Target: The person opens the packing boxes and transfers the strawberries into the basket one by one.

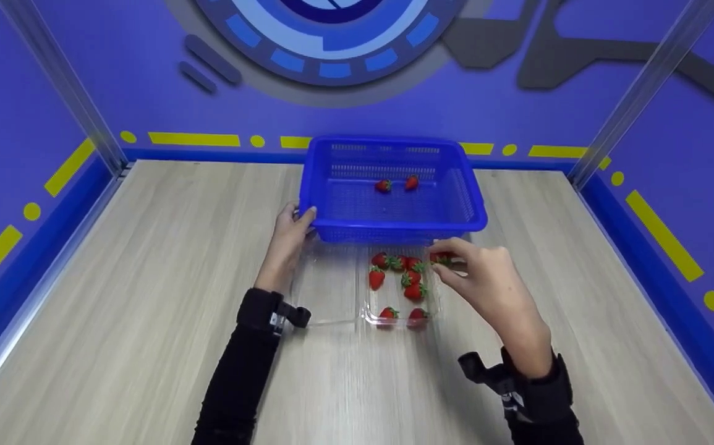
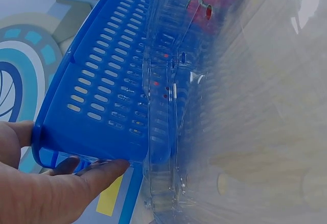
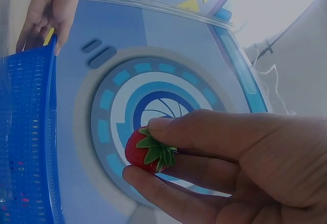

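A blue plastic basket (image 1: pixel 394 233) stands toward the back of the table, with two strawberries (image 1: pixel 412 182) lying inside. My left hand (image 1: pixel 289 238) grips its near left corner; the left wrist view shows thumb and fingers around the rim. Just in front of the basket lies an open clear plastic clamshell box (image 1: pixel 366 309), its lid side spread to the left. Several strawberries (image 1: pixel 414 291) rest in its right half. Above the box's right edge, my right hand (image 1: pixel 486 278) pinches a strawberry (image 3: pixel 140 150) by its leafy end between thumb and fingers.
A light wood tabletop (image 1: pixel 165 296) lies under everything. Blue printed panels (image 1: pixel 381 114) close off the back and both sides, with metal posts (image 1: pixel 647 93) at the back corners.
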The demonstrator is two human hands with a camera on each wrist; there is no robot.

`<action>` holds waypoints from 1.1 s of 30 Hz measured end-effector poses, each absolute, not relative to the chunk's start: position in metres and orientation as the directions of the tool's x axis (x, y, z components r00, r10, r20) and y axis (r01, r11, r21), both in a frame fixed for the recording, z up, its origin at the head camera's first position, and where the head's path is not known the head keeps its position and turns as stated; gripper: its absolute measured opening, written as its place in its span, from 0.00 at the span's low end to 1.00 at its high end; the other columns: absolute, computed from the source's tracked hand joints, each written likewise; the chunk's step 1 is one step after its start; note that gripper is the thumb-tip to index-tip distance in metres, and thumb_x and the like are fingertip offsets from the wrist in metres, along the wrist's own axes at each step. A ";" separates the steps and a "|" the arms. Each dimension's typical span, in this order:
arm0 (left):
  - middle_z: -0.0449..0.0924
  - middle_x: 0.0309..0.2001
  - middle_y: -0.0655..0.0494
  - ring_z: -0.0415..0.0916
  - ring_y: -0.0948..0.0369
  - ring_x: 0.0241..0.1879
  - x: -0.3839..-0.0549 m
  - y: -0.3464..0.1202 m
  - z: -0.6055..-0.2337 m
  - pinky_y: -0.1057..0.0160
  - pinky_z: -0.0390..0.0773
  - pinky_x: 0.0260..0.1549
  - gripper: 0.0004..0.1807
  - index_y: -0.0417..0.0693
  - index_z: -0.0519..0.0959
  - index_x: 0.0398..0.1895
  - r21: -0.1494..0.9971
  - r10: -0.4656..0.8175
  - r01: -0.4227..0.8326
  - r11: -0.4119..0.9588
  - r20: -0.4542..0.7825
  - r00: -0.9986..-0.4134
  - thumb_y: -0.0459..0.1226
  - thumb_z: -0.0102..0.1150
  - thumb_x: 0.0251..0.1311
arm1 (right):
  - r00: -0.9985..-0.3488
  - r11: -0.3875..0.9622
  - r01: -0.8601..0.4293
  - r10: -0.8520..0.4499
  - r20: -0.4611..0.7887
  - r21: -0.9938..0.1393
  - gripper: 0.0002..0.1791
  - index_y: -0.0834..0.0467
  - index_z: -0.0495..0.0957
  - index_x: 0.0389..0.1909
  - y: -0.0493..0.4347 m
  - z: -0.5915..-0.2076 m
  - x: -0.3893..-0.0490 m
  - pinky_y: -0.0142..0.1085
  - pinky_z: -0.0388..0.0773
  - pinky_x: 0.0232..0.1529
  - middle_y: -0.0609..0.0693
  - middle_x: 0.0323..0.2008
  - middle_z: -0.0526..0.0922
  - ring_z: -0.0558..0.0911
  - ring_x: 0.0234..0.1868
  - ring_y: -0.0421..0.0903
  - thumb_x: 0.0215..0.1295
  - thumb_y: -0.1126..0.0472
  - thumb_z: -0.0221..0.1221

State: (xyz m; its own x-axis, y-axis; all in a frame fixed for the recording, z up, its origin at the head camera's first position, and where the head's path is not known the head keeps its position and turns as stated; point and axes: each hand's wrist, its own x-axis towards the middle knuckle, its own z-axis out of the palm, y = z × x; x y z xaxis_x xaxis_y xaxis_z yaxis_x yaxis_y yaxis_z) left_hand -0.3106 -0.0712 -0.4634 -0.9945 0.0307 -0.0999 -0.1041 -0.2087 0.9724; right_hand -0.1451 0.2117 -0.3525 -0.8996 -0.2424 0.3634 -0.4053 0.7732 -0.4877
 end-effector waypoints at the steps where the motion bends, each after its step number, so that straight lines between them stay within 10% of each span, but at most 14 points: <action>1: 0.68 0.60 0.35 0.70 0.48 0.57 -0.311 -0.071 -0.463 0.46 0.67 0.57 0.22 0.38 0.62 0.62 0.973 0.031 -0.106 -0.206 -0.102 -0.994 0.38 0.49 0.69 | -0.901 0.772 -0.403 -0.241 0.361 -0.491 0.11 0.60 0.81 0.43 0.212 -0.353 -0.145 0.41 0.81 0.38 0.53 0.40 0.86 0.86 0.37 0.49 0.58 0.68 0.64; 33: 0.69 0.59 0.36 0.67 0.44 0.60 -0.310 -0.070 -0.463 0.47 0.66 0.58 0.22 0.39 0.62 0.63 0.972 0.031 -0.094 -0.214 -0.090 -0.995 0.38 0.49 0.69 | -0.923 0.789 -0.341 -0.177 0.343 -0.511 0.11 0.60 0.81 0.44 0.237 -0.353 -0.190 0.43 0.80 0.41 0.55 0.39 0.84 0.83 0.41 0.50 0.60 0.65 0.63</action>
